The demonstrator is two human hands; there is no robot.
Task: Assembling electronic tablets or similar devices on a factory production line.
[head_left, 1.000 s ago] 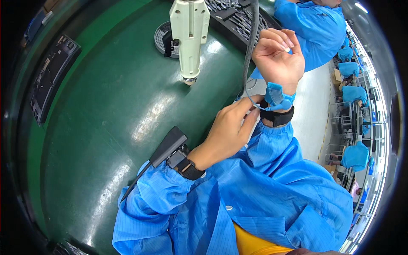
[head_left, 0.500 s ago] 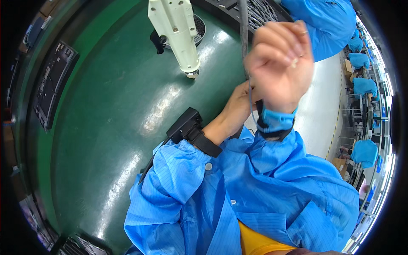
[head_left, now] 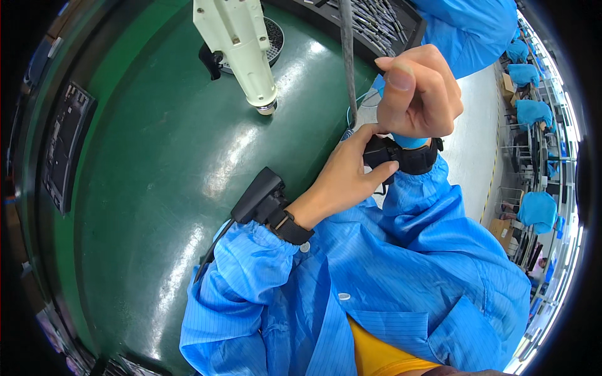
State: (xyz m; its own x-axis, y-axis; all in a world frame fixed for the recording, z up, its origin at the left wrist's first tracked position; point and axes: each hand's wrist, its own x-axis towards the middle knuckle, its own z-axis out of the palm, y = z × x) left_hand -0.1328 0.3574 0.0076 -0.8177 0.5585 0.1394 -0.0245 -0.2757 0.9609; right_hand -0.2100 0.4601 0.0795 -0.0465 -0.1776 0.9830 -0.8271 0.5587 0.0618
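My left hand point(head_left: 345, 169) reaches across my front, its thumb and fingers closed around a black box-shaped device point(head_left: 380, 154). That device sits on a black strap point(head_left: 419, 160) around my right wrist. A light-blue band point(head_left: 409, 141) shows at the same wrist. My right hand point(head_left: 421, 94) is raised with its fingers curled in, and nothing shows in it. On my left wrist a second black device point(head_left: 262, 195) is fastened by a black strap point(head_left: 291, 229), with a cable running down along the blue sleeve.
A pale green machine arm point(head_left: 246, 56) with a black lever point(head_left: 211, 61) stands over the green tabletop point(head_left: 157, 144). Behind it is a round dish point(head_left: 279, 39). A black tray point(head_left: 411, 31) holds several slim metal rods. A grey cable point(head_left: 347, 62) hangs near my hands. Another person's blue sleeve point(head_left: 464, 31) is at upper right.
My right hand has come down slightly and turned, its fingers still curled. My left hand has shifted from beside the right wrist onto the black device there. The view has moved slightly.
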